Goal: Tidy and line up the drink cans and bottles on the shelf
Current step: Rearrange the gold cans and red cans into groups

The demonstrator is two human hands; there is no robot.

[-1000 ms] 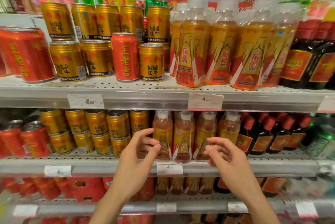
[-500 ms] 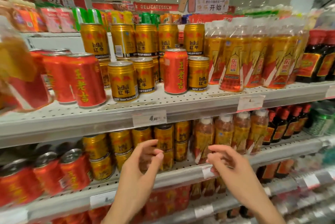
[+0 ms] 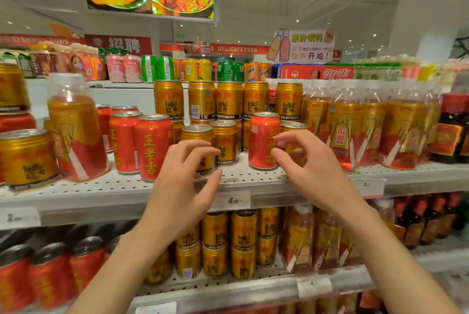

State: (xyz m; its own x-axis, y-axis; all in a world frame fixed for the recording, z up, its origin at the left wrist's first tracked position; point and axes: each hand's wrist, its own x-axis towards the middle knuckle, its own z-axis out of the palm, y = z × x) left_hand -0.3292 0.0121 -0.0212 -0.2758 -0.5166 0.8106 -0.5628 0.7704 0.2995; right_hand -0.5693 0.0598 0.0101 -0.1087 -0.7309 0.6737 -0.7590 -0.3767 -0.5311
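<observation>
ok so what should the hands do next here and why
Probably the right hand should close on the lone red can and carry it left to the other red cans. It stands among the gold cans, out of its group, and the right hand's curled fingers already hover beside it holding nothing. The left hand hovers in front of a gold can.

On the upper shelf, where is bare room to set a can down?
Bare shelf shows along the front edge, between the front gold can and the lone red can. Behind them, stacked gold cans crowd the back; bottles pack the right.
</observation>
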